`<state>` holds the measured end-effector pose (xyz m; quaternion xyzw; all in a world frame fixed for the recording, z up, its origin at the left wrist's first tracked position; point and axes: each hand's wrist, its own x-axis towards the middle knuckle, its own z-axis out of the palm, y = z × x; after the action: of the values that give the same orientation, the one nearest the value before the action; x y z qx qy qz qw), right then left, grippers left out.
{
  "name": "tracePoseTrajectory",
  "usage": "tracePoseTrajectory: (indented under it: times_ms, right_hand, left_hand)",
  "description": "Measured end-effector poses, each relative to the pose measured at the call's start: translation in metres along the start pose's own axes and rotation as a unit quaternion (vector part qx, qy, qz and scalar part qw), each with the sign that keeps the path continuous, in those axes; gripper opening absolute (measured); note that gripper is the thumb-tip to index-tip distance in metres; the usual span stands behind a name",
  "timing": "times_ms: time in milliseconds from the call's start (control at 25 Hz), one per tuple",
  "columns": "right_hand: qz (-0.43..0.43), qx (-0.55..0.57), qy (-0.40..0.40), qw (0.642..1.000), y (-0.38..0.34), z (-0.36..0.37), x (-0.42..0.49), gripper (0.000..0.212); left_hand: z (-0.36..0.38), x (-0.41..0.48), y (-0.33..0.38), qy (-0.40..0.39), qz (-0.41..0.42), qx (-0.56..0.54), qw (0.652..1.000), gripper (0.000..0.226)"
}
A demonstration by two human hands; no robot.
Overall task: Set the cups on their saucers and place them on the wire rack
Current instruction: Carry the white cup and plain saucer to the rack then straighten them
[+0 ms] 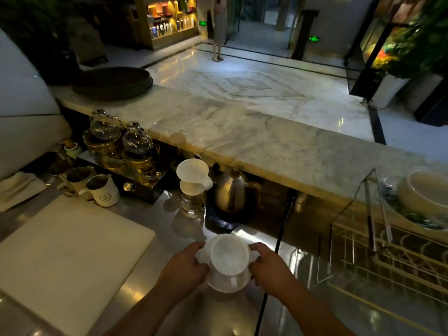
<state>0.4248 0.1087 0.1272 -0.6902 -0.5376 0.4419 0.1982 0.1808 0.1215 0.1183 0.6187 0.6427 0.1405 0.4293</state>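
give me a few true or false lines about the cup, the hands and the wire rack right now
1. Both hands hold the white cup and saucer. True: left hand, right hand.
2. The cup is full of coffee. False: it looks empty.
3. The wire rack is to the person's left. False: it is to the right.
4. A gold kettle stands behind the cup. True.
5. The cup already sits on the rack. False: it is above the steel counter.

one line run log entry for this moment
hands: left and right both gripping cup on saucer | above steel counter | wire rack: right
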Motion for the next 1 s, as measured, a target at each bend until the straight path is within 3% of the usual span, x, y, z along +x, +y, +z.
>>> tracePoseTrajectory:
  times_ms: [520,1000]
  right_hand:
    - [-0.024,0.029,0.042,0.998,0.014,-0.151,-0.139,0.027]
    - [-0.009,0.058,0.119,0.991,0.057,-0.262,-0.237,0.030]
  left_hand:
    - [0.048,-0.123,0.173,0.076,0.057,-0.004,0.996,0.039]
    - [0.112,-0.179,0.289,0.001,0.130,-0.022,0.991,0.030]
